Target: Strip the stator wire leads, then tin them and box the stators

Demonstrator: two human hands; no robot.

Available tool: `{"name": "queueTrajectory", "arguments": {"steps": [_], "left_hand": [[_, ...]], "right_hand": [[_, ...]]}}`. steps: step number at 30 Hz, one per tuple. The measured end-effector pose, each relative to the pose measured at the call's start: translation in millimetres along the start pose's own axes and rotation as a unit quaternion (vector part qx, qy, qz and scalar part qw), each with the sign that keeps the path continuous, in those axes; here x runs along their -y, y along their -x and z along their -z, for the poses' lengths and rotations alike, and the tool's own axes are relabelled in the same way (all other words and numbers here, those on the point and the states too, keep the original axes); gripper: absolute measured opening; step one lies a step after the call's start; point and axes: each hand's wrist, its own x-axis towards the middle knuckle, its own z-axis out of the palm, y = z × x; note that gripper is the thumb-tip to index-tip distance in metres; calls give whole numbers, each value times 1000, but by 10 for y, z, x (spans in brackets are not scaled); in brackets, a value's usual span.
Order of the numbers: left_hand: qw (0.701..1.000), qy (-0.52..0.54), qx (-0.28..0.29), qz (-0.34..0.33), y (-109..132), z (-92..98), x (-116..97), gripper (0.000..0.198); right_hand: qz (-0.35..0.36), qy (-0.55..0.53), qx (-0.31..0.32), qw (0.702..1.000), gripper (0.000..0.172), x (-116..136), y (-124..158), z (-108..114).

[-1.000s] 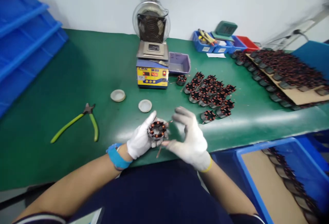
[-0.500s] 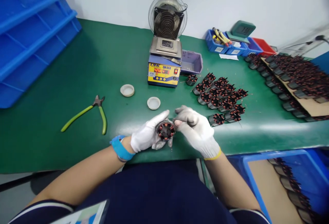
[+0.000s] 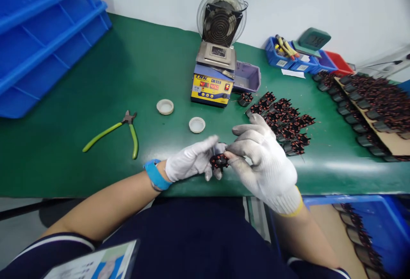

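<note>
A motor stator (image 3: 219, 162), a dark ring with copper windings, is held between my two gloved hands near the table's front edge. My left hand (image 3: 191, 159) cups it from the left, thumb raised and fingertips showing below it. Thumb and forefinger of my right hand (image 3: 267, 166) pinch at the stator's upper right edge; whether a wire end is also between them I cannot make out. Close behind the right hand, more stators (image 3: 288, 121) with loose wire ends stand in a cluster. Two small white round dishes (image 3: 197, 125) lie beyond the left hand.
Green-handled cutting pliers (image 3: 128, 121) lie spread at left, near stacked blue bins (image 3: 54, 48). A solder pot (image 3: 212, 85) with a fan (image 3: 221, 25) stands at the back, beside a purple tray (image 3: 248, 76). Rows of stators (image 3: 378, 104) fill the right; a blue crate (image 3: 346, 200) sits below.
The stator has tipped so its face shows more edge-on. My right hand has lifted and turned, covering part of the stator cluster. The whole view has shifted slightly.
</note>
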Motion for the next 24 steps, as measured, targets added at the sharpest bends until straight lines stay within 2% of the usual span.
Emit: {"name": "queueTrajectory", "arguments": {"steps": [1, 2, 4, 5, 6, 7, 8, 9, 10, 11, 12, 13, 15, 16, 17, 18, 20, 24], "left_hand": [[998, -54, -16, -38, 10, -33, 28, 50], [987, -112, -66, -97, 22, -65, 55, 46], [927, -212, -205, -231, 49, -105, 87, 47], [887, -244, -267, -288, 64, -109, 88, 51], [851, -263, -314, -330, 80, -100, 76, 55], [826, -273, -342, -355, 96, -79, 52, 57], [821, -277, -349, -358, 111, -48, 20, 55], [836, -277, -331, -339, 126, -12, -17, 48], [862, -275, -299, -304, 138, 25, -54, 41], [896, -263, -253, -254, 147, 60, -87, 35], [930, -241, -198, -195, 154, 88, -110, 35], [957, -212, -145, -137, 158, 109, -124, 37], [982, -164, -69, -56, 158, 125, -122, 44], [986, -157, -49, -35, 155, 122, -113, 46], [986, -163, -32, -19, 153, 115, -103, 48], [984, -179, -19, -9, 151, 106, -97, 50], [974, -227, -18, -17, 153, 85, -100, 53], [945, -311, -73, -68, 183, 59, -153, 57]], "right_hand": [[-12, -8, -5, 1000, 6, -17, 34, -27], [-29, -22, -14, 999, 6, -32, 75, -54], [-105, -81, -41, 990, 10, -66, 177, -108], [-165, -130, -66, 975, 12, -93, 237, -131], [-228, -192, -108, 948, 14, -129, 299, -153], [-283, -261, -163, 908, 14, -174, 360, -173], [-321, -325, -218, 863, 14, -225, 416, -191], [-338, -373, -257, 825, 14, -277, 462, -209], [-340, -401, -265, 808, 13, -322, 494, -226], [-337, -406, -237, 816, 10, -356, 510, -244], [-325, -394, -176, 842, 14, -373, 511, -264], [-303, -369, -93, 874, 31, -374, 497, -286], [-232, -316, 66, 917, 69, -334, 448, -335], [-194, -295, 118, 928, 79, -304, 422, -361], [-160, -277, 151, 935, 81, -274, 403, -390], [-138, -261, 162, 941, 79, -250, 393, -418], [-117, -229, 136, 957, 69, -225, 404, -472], [-102, -155, 47, 981, 62, -244, 491, -557]]}}
